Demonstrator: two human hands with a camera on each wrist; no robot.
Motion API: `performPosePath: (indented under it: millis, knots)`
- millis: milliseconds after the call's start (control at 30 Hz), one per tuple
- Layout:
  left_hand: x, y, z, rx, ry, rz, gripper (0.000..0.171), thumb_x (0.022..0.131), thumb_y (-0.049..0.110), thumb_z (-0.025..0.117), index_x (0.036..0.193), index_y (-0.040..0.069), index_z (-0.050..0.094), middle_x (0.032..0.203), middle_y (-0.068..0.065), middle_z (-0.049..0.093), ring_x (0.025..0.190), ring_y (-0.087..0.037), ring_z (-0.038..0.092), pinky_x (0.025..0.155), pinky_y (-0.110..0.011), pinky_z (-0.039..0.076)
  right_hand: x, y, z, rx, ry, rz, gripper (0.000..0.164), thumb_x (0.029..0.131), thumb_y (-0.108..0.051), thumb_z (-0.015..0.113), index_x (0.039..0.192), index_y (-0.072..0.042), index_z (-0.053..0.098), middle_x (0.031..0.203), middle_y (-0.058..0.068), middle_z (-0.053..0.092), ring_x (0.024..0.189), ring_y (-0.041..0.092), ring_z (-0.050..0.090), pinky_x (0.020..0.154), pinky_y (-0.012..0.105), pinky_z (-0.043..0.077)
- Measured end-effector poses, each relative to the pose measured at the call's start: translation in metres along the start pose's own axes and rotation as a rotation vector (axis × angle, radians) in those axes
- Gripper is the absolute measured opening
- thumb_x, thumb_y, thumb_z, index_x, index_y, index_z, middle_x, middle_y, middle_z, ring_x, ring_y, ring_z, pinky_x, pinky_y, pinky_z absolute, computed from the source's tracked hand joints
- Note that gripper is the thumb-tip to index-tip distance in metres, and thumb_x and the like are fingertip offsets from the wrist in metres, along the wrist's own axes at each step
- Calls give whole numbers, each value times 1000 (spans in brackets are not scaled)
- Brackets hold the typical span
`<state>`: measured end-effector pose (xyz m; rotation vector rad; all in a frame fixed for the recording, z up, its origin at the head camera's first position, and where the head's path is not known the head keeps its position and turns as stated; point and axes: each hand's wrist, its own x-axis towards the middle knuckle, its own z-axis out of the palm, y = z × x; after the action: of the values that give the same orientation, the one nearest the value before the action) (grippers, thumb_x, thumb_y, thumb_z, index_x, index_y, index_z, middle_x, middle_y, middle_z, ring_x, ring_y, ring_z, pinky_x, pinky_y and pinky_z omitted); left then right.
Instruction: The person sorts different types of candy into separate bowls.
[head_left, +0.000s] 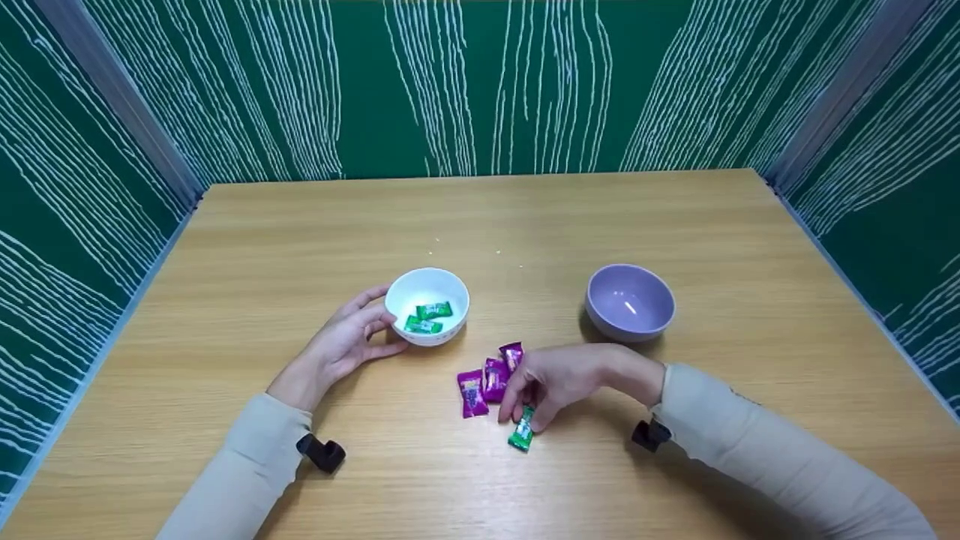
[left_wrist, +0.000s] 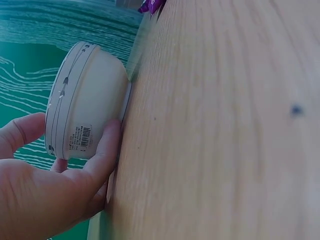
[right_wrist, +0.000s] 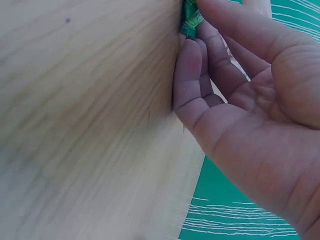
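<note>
My left hand (head_left: 346,341) holds the side of a white bowl (head_left: 428,337) standing on the table. In the left wrist view, the fingers and thumb lie about the outer wall of the white bowl (left_wrist: 95,100), below its patterned rim. Inside it rest two green-wrapped candies (head_left: 434,310). My right hand (head_left: 559,379) is low over the table, its thumb and fingers pinching another green-wrapped candy (head_left: 522,430). One end of this candy (right_wrist: 190,22) shows between the fingertips in the right wrist view. Several purple-wrapped candies (head_left: 472,393) lie beside the right fingers, one partly covered.
A purple bowl (head_left: 630,304) stands on the wooden table (head_left: 360,232), beyond my right forearm. Small white specks lie on the wood behind the white bowl. Green walls (head_left: 367,97) with white streaks enclose the table's back and sides.
</note>
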<state>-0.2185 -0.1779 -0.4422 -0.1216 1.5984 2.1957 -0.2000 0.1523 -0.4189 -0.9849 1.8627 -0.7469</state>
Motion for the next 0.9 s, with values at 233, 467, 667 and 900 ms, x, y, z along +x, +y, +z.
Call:
performPosePath:
  millis: [233,467,667,900]
  knots:
    - [2,1,2,-4,7,-9,64,95,1,55,155,10,34,143,-17,38,133,-32,37,104,-58,46,-4,-1,-3,-89,-28,-14,33,89,0,76,118,-14,77,105,-9,69,97,7,59,89,24,48]
    - [3,3,4,3,20,-20,63,96,2,55,155,12,35,144,-17,36,132,-32,38,103,-58,47,-5,0,-5,-98,-27,-37,25,93,0,70,115,-11,76,109,-7,70,98,9,56,93,26,46]
    - [2,2,3,10,20,-20,64,96,2,55,155,13,34,147,-18,34,134,-33,37,104,-59,46,-4,-6,-9,-97,-41,-38,30,95,0,68,122,-12,72,110,-10,69,96,8,56,93,27,48]
    - [0,1,0,8,12,-10,63,95,1,55,154,10,34,139,-17,39,132,-32,39,105,-59,44,-5,-15,-19,-86,18,-99,29,96,0,65,121,-13,70,109,-7,63,99,16,54,90,29,47]
